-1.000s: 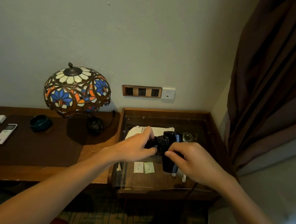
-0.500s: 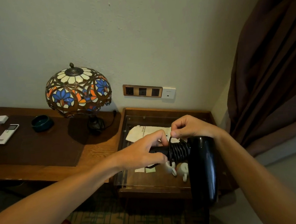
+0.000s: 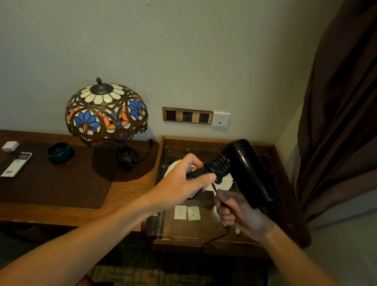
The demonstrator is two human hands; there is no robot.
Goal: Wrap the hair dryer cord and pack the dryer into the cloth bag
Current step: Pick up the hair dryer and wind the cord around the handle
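Above the side table (image 3: 273, 159), left hand (image 3: 181, 183) clasps dryer handle (image 3: 196, 173); right hand (image 3: 235, 213) pinches cord (image 3: 215, 188).

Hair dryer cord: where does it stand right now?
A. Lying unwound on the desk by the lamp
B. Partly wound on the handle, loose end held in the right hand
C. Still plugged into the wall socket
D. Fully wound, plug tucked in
B. Coils of the cord sit around the handle of the hair dryer, gripped by the left hand, while the right hand pinches a loose stretch that trails down below it.
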